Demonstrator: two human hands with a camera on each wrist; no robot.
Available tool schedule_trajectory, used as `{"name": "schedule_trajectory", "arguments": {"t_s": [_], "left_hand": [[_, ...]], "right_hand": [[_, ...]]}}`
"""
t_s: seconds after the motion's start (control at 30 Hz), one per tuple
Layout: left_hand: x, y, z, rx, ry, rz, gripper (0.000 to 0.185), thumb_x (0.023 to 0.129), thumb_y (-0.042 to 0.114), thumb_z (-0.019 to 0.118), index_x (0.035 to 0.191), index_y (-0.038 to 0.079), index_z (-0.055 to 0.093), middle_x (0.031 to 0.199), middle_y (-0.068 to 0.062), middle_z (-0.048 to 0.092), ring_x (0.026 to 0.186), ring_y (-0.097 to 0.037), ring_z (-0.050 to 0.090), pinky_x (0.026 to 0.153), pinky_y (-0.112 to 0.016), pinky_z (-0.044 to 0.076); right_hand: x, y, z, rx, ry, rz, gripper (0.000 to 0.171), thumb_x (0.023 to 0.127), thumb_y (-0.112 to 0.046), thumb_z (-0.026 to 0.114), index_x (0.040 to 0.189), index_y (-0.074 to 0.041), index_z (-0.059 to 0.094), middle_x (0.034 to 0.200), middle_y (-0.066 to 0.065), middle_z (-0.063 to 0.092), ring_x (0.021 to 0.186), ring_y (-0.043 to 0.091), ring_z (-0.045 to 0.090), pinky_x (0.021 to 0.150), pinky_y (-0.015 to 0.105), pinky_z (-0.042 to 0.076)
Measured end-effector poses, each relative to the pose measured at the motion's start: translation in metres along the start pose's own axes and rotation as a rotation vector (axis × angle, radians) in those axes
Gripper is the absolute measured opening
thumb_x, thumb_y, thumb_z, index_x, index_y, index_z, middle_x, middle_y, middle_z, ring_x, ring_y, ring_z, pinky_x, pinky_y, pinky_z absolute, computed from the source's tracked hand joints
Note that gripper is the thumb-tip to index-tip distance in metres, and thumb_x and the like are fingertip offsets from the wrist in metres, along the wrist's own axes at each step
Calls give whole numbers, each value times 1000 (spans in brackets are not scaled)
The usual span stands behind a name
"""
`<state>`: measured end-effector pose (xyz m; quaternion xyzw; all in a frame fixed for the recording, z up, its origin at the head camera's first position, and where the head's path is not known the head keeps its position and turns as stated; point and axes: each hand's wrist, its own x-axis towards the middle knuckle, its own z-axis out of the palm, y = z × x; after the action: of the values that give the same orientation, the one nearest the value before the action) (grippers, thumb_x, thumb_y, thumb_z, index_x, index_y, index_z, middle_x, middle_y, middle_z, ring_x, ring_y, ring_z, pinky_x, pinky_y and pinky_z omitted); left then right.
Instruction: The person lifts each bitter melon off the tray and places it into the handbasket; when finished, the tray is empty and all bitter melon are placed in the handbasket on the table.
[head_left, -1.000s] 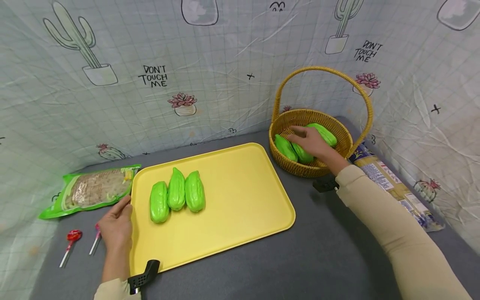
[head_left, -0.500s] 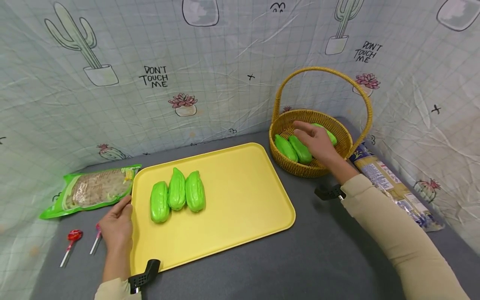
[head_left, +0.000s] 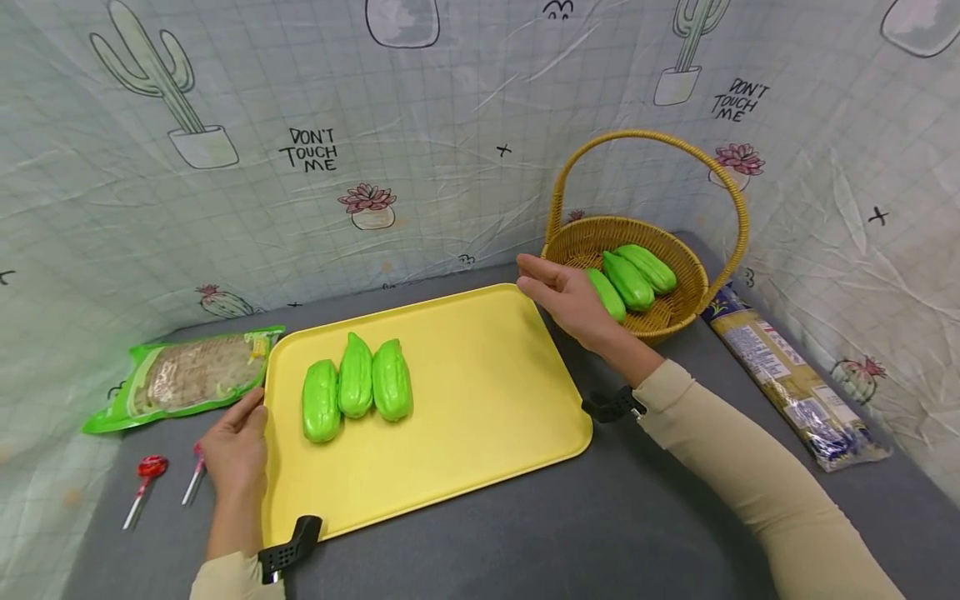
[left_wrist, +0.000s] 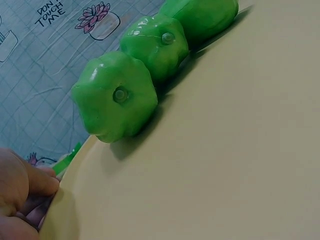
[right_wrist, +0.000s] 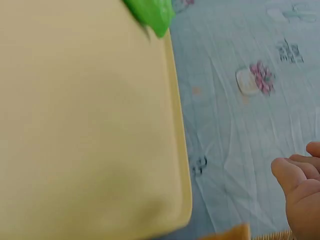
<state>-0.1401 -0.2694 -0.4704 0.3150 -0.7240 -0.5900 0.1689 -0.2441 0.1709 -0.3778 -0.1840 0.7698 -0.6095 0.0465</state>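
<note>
The left hand (head_left: 234,454) lies nearest, resting on the left rim of the yellow tray (head_left: 480,433), fingers loose, thumb on the edge, gripping nothing. It is best kept pressed there so the tray cannot slide.

On the tray 3 green gourds (head_left: 356,387) lie side by side, touching, near the left end. From the left wrist view they look shiny, bumpy and ribbed, each with a small round dimple at its end. They look smooth, so I think one could roll if set down fast. A new one should go down gently, just beside the row, on the bare yellow part.

Farther back, the right hand (head_left: 570,296) is in the air over the far right corner of the tray, just beside the basket (head_left: 693,312). Its fingers are curled round 1 green gourd (head_left: 606,293), the one being carried. A firm hold round its middle should keep it from slipping.

2 more gourds (head_left: 637,275) lie in the woven basket with its tall handle.
</note>
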Motion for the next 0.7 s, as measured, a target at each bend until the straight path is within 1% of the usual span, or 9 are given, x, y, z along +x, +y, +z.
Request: {"name": "schedule_trajectory", "arguments": {"t_s": [0.07, 0.13, 0.2, 0.27, 0.33, 0.43, 0.53, 0.6, 0.7], "left_hand": [[0, 0, 0, -7, 5, -6, 38, 101, 14, 62, 139, 10, 65, 108, 21, 69, 112, 4, 59, 86, -1, 46], [0, 0, 0, 5, 10, -9, 37, 102, 15, 62, 138, 12, 65, 112, 20, 70, 115, 3, 59, 87, -1, 46], [1, 0, 1, 31, 13, -5, 37, 102, 16, 61, 139, 13, 65, 122, 15, 71, 117, 2, 59, 89, -2, 46], [1, 0, 2, 47, 19, -7, 37, 103, 17, 60, 139, 14, 65, 132, 8, 70, 119, 1, 59, 91, -2, 47], [1, -1, 2, 71, 22, -1, 37, 103, 17, 59, 140, 14, 64, 138, 3, 67, 120, 1, 59, 92, -3, 47], [1, -1, 2, 52, 25, 0, 37, 103, 16, 60, 139, 13, 65, 132, 7, 70, 117, 2, 59, 91, -2, 47], [1, 0, 2, 34, 21, 6, 37, 102, 15, 60, 139, 11, 65, 126, 11, 70, 116, 4, 59, 89, -1, 46], [1, 0, 2, 20, 15, 7, 37, 102, 15, 61, 139, 10, 65, 130, 9, 70, 118, 3, 59, 89, -1, 46], [1, 1, 2, 44, 17, 5, 37, 103, 17, 60, 139, 11, 64, 139, 4, 67, 121, 2, 58, 89, -1, 46]], "right_hand": [[2, -2, 9, 29, -21, -3, 57, 107, -19, 53, 159, -5, 34, 166, 12, 34, 154, 26, 34, 124, 45, 34], [4, -4, 19, 37, -42, -8, 57, 107, -20, 53, 159, -6, 34, 166, 12, 34, 153, 25, 34, 124, 45, 34], [5, -4, 30, 39, -64, -5, 57, 107, -22, 54, 159, -7, 35, 166, 11, 35, 153, 24, 35, 124, 45, 35], [7, -5, 43, 44, -89, 1, 57, 107, -23, 55, 158, -7, 36, 165, 11, 36, 152, 24, 36, 123, 45, 36], [9, -3, 57, 50, -109, 10, 57, 106, -23, 56, 158, -7, 37, 165, 10, 38, 152, 24, 37, 122, 44, 37], [10, 0, 80, 60, -136, 37, 57, 105, -23, 58, 156, -6, 40, 163, 11, 40, 150, 25, 40, 121, 43, 39], [10, 4, 101, 72, -176, 72, 58, 104, -24, 59, 157, -8, 40, 164, 8, 39, 151, 23, 38, 121, 41, 39], [9, 6, 114, 81, -205, 91, 59, 104, -24, 60, 157, -9, 39, 165, 7, 38, 152, 23, 36, 121, 40, 39], [6, 9, 129, 94, -234, 104, 61, 104, -25, 61, 158, -11, 38, 166, 5, 36, 154, 23, 32, 122, 40, 38]]}}
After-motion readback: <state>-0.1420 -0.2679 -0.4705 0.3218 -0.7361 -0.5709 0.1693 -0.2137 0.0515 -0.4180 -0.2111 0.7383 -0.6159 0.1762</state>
